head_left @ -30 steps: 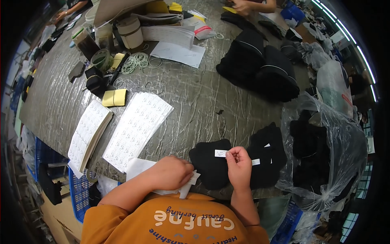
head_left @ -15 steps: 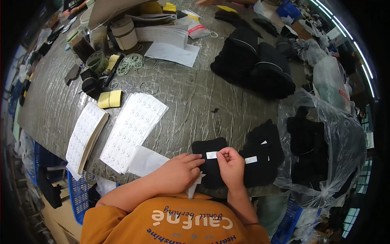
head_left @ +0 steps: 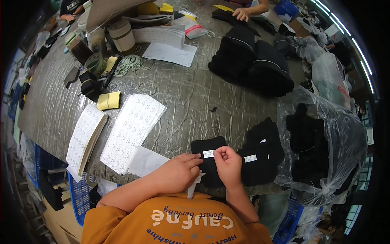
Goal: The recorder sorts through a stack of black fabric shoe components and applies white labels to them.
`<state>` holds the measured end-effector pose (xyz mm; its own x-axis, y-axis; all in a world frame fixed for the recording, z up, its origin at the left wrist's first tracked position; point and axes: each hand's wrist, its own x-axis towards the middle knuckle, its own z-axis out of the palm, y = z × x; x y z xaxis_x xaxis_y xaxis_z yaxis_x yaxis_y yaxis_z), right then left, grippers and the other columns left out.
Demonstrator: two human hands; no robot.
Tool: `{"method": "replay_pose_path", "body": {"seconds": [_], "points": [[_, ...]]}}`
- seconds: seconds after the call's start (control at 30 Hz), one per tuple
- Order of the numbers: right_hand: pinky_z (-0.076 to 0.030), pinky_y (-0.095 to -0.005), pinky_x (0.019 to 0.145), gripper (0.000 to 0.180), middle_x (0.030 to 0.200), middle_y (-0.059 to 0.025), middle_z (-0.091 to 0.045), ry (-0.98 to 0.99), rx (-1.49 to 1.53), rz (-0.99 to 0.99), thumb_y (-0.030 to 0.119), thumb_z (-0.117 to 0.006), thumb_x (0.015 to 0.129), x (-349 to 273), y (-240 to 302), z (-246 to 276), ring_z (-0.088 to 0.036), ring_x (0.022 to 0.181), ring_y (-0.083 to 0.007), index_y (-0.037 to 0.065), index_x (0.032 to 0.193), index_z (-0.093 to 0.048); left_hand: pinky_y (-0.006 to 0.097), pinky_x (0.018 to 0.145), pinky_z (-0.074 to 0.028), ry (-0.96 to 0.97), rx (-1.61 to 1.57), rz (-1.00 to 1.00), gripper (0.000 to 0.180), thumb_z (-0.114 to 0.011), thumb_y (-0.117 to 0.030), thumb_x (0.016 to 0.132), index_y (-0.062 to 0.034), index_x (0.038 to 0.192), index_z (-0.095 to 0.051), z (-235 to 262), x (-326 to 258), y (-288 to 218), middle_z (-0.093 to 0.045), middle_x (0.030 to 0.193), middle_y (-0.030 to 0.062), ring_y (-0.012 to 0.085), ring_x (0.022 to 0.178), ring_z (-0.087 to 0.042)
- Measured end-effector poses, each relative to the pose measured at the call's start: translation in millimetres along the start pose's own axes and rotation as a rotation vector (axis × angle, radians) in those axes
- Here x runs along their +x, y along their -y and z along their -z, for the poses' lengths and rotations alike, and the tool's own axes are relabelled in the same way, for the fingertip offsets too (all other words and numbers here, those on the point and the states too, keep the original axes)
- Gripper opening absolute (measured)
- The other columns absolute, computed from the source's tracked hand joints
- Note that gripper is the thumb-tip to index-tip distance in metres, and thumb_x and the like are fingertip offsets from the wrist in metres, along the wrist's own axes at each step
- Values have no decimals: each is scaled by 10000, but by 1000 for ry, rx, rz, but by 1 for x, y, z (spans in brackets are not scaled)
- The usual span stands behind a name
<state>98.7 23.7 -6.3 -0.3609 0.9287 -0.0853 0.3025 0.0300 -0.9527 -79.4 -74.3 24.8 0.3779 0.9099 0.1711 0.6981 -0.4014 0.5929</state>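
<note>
A black fabric piece (head_left: 209, 142) lies before me with a small white label (head_left: 208, 154) on its upper part. The thumb and forefinger of my right hand (head_left: 228, 166) are closed in a pinch at the label's right end. My left hand (head_left: 181, 171) rests over the piece's left edge, fingers together, their tips near the label's other end. From under that hand a strip of white paper (head_left: 192, 187) sticks out; the palm hides how it is held. Beside my right hand, overlapping black pieces (head_left: 264, 171) carry similar white labels.
Left of my hands lie printed label sheets (head_left: 132, 130), a blank white sheet (head_left: 147, 162) and a thick paper stack (head_left: 85, 138). Banded black bundles (head_left: 252, 61) stand farther off, near another person's hand (head_left: 243, 14). A clear plastic bag (head_left: 339, 142) holds black pieces at right.
My right hand has shifted slightly left along the label, still pinching. Another person's hand has come in at the far side, over the black pieces. The whole view has shifted slightly.
</note>
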Motion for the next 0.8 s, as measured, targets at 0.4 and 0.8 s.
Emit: {"method": "replay_pose_path", "body": {"seconds": [0.4,0.8], "points": [[-433,-225,513,80,659,-43,-622,2,-85,49,7,-676,833,0,0,0,-534,564,-46,-25,871,-614,435,1004,-402,23,-18,45,195,-610,-131,790,59,836,-605,-1,4,0,-539,1301,238,352,1140,-542],[-484,-331,560,295,707,-127,-617,-59,-380,26,21,-733,751,3,14,-2,-596,564,-235,4,972,-539,419,1045,-356,73,145,35,206,-566,-153,798,35,845,-638,-4,9,-1,-544,1318,214,299,1113,-554]]}}
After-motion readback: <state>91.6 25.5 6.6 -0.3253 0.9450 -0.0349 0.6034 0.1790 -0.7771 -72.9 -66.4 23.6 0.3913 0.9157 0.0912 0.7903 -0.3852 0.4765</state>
